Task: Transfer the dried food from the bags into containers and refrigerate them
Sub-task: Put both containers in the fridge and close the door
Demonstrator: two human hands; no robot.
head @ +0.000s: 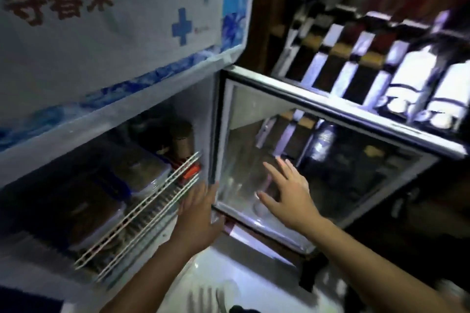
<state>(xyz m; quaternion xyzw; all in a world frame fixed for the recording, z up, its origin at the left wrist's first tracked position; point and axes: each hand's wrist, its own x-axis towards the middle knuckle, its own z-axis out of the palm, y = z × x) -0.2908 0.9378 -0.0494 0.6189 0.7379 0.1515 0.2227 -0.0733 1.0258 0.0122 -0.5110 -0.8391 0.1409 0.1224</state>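
A small fridge stands open, its glass door (330,160) swung out to the right. Inside on the white wire shelf (142,213) sit clear lidded containers of brown dried food (142,173), a second one (94,218) in front of it, and a dark round jar (181,138) behind. My left hand (197,213) is at the hinge edge of the door frame with fingers extended. My right hand (284,188) lies spread and flat on the door's glass. Neither hand holds anything.
A white cloth cover with red characters and blue crosses (114,7) drapes over the fridge top. Behind the door, a railing of white and brown posts (356,58) runs across. The pale floor (254,274) lies below.
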